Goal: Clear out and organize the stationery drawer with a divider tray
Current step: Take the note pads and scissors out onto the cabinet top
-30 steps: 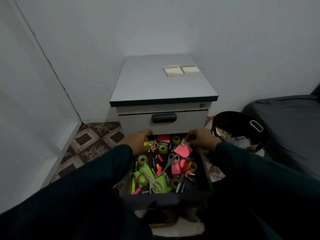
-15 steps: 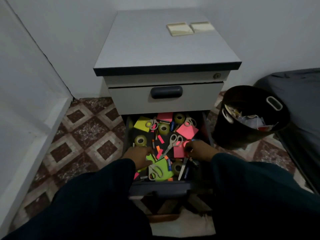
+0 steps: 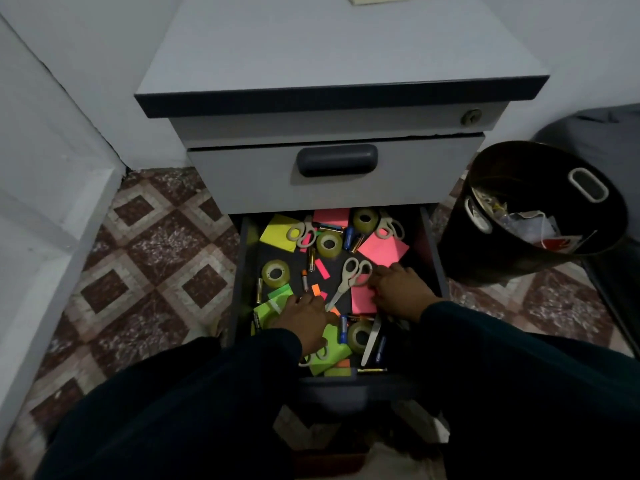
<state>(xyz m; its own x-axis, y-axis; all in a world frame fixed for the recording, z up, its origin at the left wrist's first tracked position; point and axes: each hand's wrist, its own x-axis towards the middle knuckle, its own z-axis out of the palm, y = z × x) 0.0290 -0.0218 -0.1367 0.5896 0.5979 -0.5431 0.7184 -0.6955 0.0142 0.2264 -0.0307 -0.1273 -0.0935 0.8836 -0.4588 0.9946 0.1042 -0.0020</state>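
Currently both hands are inside the open drawer (image 3: 431,251) of the cabinet (image 3: 332,46). The left hand (image 3: 306,318) lies palm-down on green notes (image 3: 273,306), fingers spread flat; whether it grips anything cannot be told. The right hand (image 3: 398,291) rests on a pink pad (image 3: 362,299), fingers curled at the pad's edge; a firm grip cannot be confirmed. Between the two hands lies a pair of scissors (image 3: 348,280), handles touching the right fingertips. Beyond the left hand sits a tape roll (image 3: 276,273); further on, a yellow pad (image 3: 277,233) and a second roll (image 3: 329,244). Beyond the right hand lies another pink pad (image 3: 384,251). Nearer than the right hand, a third roll (image 3: 358,336) sits beside a blue battery (image 3: 343,329). Right of the drawer stands a black bin (image 3: 485,258) holding paper scraps
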